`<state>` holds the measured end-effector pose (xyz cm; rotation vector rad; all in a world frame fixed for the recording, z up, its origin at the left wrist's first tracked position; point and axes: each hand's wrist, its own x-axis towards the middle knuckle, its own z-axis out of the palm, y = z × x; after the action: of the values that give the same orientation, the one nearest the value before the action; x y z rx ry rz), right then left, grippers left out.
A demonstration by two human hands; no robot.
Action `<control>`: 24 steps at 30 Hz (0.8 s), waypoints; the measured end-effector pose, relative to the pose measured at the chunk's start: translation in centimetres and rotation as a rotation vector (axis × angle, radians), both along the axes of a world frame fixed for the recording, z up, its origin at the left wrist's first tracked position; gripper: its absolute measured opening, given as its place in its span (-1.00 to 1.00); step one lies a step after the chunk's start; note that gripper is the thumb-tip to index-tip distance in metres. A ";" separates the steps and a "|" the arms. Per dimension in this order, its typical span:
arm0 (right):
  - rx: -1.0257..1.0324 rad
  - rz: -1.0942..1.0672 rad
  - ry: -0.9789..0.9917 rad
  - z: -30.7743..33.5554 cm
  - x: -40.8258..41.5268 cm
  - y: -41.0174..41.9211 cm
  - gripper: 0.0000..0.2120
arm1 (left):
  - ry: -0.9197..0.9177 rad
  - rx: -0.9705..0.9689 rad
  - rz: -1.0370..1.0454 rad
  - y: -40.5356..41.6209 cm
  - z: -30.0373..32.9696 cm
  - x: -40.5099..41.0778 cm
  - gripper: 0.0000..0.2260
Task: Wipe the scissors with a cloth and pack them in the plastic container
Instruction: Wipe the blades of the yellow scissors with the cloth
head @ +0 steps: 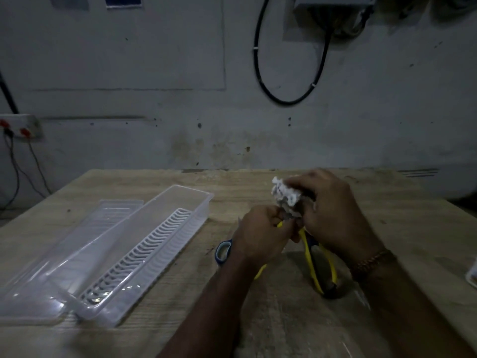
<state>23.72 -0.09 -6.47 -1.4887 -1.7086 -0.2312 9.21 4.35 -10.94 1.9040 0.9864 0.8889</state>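
Yellow-handled scissors (311, 257) are held above the wooden table (160, 313), handles toward me. My left hand (260, 231) grips them near the pivot. My right hand (333, 215) holds a crumpled white cloth (285, 195) wrapped around the blades, which are hidden inside it. A second pair of scissors with a blue handle (223, 251) lies on the table, mostly hidden under my left wrist. The long clear plastic container (198, 202) stands open at the left with a white slotted grid (139, 251) inside.
The container's clear lid (51, 275) lies flat beside it on the left. A small object (472, 275) shows at the right edge of the table. The wall behind carries a looped black cable (260, 73) and a socket board (20, 127).
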 end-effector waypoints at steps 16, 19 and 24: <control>-0.059 -0.004 -0.016 0.2 -1.0 1.6 -0.73 | 0.011 0.003 0.114 0.1 -0.5 -0.4 -0.67; -0.035 0.001 0.021 0.0 -1.0 2.0 -0.72 | 0.037 0.022 0.136 0.0 -0.3 -0.5 -0.68; 0.019 -0.080 0.037 -0.1 -0.1 3.2 -0.73 | 0.058 0.052 0.104 -0.4 -0.4 -0.2 -0.67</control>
<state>23.62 3.08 -6.60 -1.5400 -1.6151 -0.2609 9.04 3.94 -11.32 1.9458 1.1157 0.9314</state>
